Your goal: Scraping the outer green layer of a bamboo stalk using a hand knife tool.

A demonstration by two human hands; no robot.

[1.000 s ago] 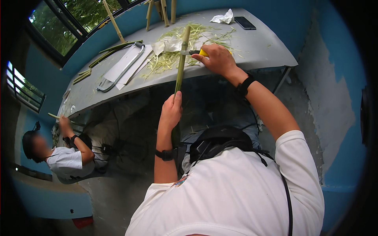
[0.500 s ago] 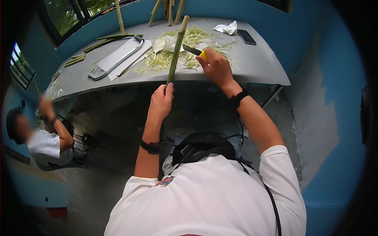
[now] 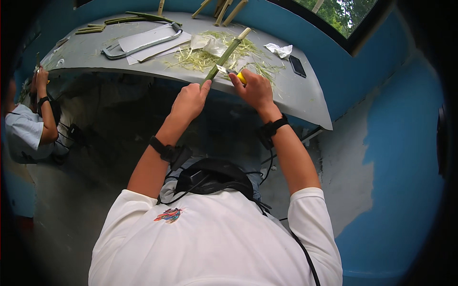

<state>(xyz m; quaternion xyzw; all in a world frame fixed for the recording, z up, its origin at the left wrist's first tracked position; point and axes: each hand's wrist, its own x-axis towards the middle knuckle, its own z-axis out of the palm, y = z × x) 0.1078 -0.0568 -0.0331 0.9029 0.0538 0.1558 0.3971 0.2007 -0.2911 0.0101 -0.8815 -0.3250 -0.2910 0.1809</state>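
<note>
My left hand is closed around the lower end of a bamboo stick, which tilts up and away to the right over the table edge. Its far part is pale, its near part green. In my right hand is a yellow-handled utility knife, the fingers wrapped round it. The knife's blade lies against the green part of the stick, a little above my left hand. Behind the stick, a heap of pale green shavings covers part of the table.
On the grey table lie a hacksaw on white sheets, a crumpled tissue and a dark phone. Several bamboo pieces lean at the back wall. Another person works at the far left.
The knife blade has come down along the stick, nearer my left hand. The stick now leans more to the right. The view has shifted, and the other person's raised hand has lowered.
</note>
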